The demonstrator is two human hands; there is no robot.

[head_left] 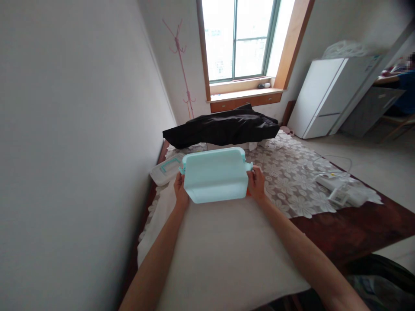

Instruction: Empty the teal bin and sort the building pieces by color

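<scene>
A light turquoise plastic storage box (215,177) is held up over the white cloth (233,250), tilted so that a broad smooth face points toward me. My left hand (180,190) grips its left end, close to a small clip at the rim. At the right end, my right hand (257,183) has its fingers closed around the box just below the other clip. Part of an orange thing (249,192) shows beside my right fingers; most of it is hidden. Behind the box on the left lies a white, clear-looking lid (167,169) with turquoise clips or marks.
A black cloth or bag (223,127) lies across the table's far end. Cables and a white plastic-wrapped item (345,192) rest on the lace tablecloth (292,190) to the right. A wall (71,129) runs close on the left. A fridge (324,95) and a person (405,93) are at the right.
</scene>
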